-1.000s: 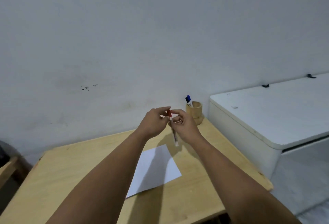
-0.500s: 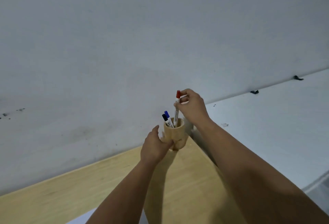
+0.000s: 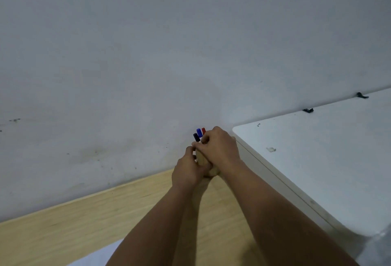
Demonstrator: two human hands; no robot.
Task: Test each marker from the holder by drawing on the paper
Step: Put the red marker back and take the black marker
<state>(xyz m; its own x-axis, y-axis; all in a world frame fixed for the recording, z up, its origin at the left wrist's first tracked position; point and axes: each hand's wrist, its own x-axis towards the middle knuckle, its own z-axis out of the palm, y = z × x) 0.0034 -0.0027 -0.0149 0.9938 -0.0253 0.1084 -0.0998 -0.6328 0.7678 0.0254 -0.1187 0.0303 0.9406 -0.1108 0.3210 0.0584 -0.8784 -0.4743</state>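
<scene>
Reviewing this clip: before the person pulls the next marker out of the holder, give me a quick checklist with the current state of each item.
1. Holder steadied by left hand: ok.
2. Red marker back in the holder, cap on: ok.
3. Blue marker and black marker reachable, caps showing: ok.
4. Right hand has picked one marker: cannot tell; fingers are at the markers, grip hidden.
5. Paper on the table: ok, only a corner shows.
6. Earlier test marks on the paper: cannot tell.

left hand (image 3: 188,171) curled, right hand (image 3: 220,149) clenched
</scene>
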